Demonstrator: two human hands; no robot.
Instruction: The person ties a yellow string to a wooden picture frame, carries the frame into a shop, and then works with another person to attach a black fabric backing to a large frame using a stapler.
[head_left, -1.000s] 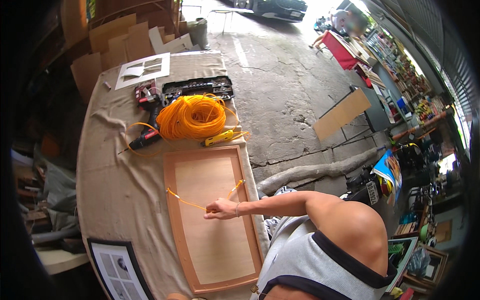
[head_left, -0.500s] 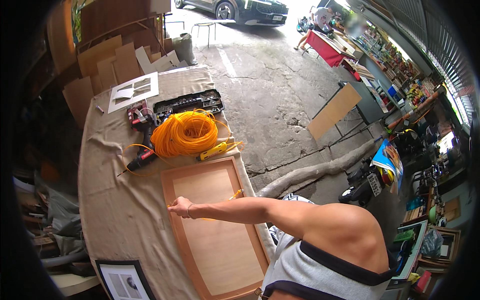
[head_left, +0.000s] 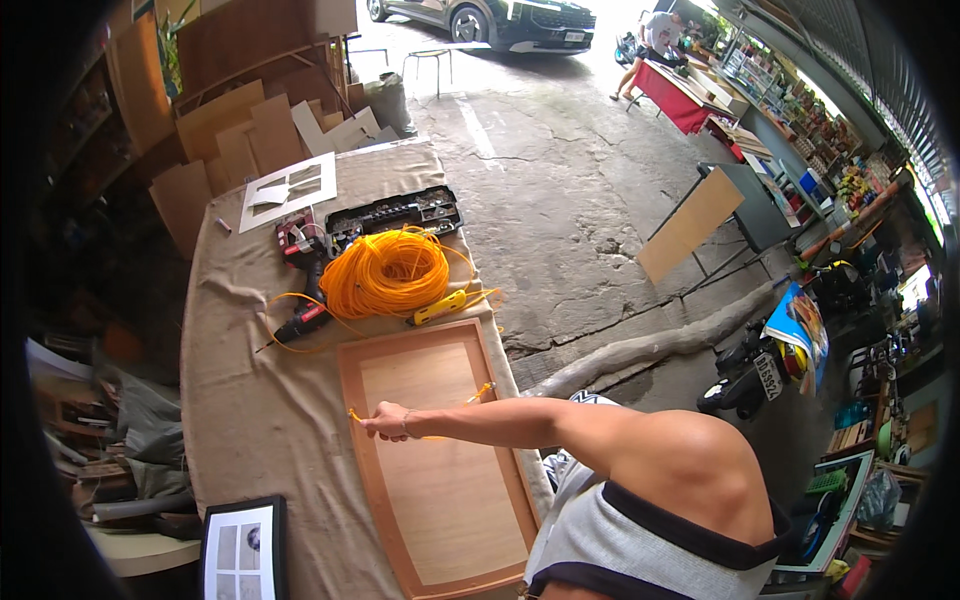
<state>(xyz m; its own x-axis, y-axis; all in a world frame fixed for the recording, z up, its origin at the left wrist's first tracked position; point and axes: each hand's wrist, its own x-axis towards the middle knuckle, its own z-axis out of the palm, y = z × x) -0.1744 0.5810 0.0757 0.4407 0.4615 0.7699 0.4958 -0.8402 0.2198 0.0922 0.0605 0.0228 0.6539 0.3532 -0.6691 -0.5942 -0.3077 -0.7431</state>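
My right hand [head_left: 388, 421], with a thin bracelet at the wrist, is closed just inside the left rail of a wooden frame [head_left: 378, 490]. Its fingers pinch an orange cord [head_left: 356, 415], a short bit of which shows at that rail. More of the cord appears at a small fixing on the right rail, and my forearm hides much of what runs between. The frame lies flat on a cloth-covered table, a pale panel filling its middle. My left hand is out of view.
Beyond the frame lie a large orange cord coil [head_left: 385, 275], a yellow cutter [head_left: 438, 307], a cordless drill [head_left: 300, 322] and an open black case [head_left: 395, 215]. A black picture frame [head_left: 243, 550] lies near left. Another person [head_left: 660, 38] bends over a distant red-covered table.
My right hand has shifted slightly inward from the left rail, and orange cord now shows beside it there. The whole view has swung a little, moving the scene rightward.
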